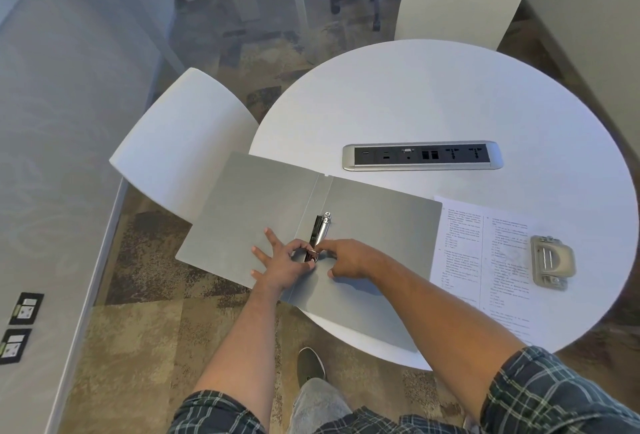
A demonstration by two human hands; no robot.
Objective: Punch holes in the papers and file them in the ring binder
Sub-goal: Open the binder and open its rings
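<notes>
Ring binder (363, 226): grey, matte, stiff board covers, lying fully open and flat on a round white table (450, 94) with a smooth laminate top; its left cover overhangs the table edge above a patterned brown-and-tan carpet (145, 329). No sheets are filed in it. Ring mechanism (320, 229): narrow polished metal strip with a dark bar alongside, set by the spine fold, with a lever tab at its far end. Left hand (282, 264): palm on the left cover, three fingers spread flat, thumb and forefinger curled in at the near end of the mechanism, pinching it. Right hand (346, 257): fingers bent, tips meeting the same near end from the right; whether it actually grips the metal cannot be told. Papers (485, 260): white printed sheets in two text columns, lying flat on the table just right of the binder, their left edge tucked under its right cover. Hole punch (552, 262): beige-grey, rounded, metal-and-plastic body, resting on the papers' right part. Power strip (422, 156): oblong silver housing with dark socket panel, recessed in the tabletop beyond the binder. Chairs (180, 143): white, curved, smooth shells beside the table. Sleeves (554, 395): dark plaid fabric.
</notes>
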